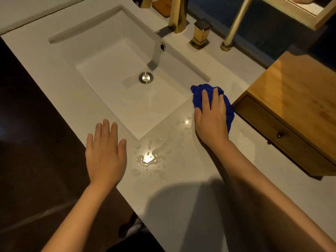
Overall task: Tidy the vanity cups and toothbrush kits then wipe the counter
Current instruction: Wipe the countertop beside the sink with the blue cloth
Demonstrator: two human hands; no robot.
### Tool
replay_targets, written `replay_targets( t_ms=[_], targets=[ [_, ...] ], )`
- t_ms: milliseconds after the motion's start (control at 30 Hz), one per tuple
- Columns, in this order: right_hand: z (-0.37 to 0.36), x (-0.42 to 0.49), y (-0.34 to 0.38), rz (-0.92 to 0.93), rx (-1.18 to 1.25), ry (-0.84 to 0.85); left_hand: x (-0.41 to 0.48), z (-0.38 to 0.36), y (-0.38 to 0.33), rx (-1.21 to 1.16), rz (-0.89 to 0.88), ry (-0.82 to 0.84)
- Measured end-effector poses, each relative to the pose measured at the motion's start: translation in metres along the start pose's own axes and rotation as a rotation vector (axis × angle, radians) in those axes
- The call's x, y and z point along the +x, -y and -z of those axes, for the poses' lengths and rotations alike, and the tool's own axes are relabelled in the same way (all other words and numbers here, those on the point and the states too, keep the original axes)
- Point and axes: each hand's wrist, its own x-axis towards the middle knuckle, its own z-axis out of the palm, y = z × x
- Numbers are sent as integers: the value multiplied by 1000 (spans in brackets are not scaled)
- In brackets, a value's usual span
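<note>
My right hand (211,119) presses flat on a bunched blue cloth (227,106) on the white counter (181,197), at the sink's near right corner. My left hand (105,151) rests palm down on the counter's front edge, fingers apart and holding nothing. Between the hands, a puddle of water (147,159) with scattered drops glints on the counter. No cups or toothbrush kits are in view.
The rectangular white sink (94,51) with a metal drain (146,77) fills the middle. A gold faucet (177,15), a gold handle (200,33) and a gold pole (234,24) stand behind it. A wooden drawer box (291,106) sits just right of the cloth. Dark floor lies to the left.
</note>
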Motion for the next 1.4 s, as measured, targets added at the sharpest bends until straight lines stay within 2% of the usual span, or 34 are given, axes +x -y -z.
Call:
replay_targets(
  t_ms=[200, 300, 633, 1100, 1400],
  targets=[
    [-2, 49, 15, -299, 102, -51, 0, -3, 1, -10, 4, -19],
    [0, 62, 14, -334, 89, -71, 0, -3, 0, -19, 8, -26],
    [3, 20, -5, 33, 169, -50, 0, -5, 1, -28, 8, -41],
    [-8, -54, 41, 214, 286, 27, 0, -6, 1, -45, 1, -54],
    [-7, -83, 49, 400, 348, 149, 0, -8, 2, -46, -16, -69]
  ],
)
